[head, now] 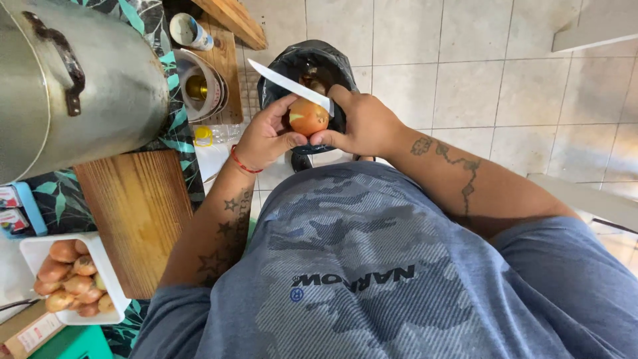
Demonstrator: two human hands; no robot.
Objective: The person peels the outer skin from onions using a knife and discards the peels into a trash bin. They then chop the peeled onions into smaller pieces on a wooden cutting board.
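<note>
My left hand (262, 136) cups a brown-skinned onion (308, 118) from the left, held over a bin lined with a black bag (312, 56). My right hand (362, 123) grips the handle of a knife whose long white blade (282, 83) points up and to the left, its base resting against the top of the onion. A patch of skin near the onion's left side is peeled, showing pale flesh. Some scraps lie inside the bin.
A wooden cutting board (136, 213) lies on the patterned cloth at left. A white tray (109, 282) holds several unpeeled onions. A big metal pot (100, 80) stands at top left, with bowls (199, 86) and a cup (189, 30) behind. Tiled floor at right.
</note>
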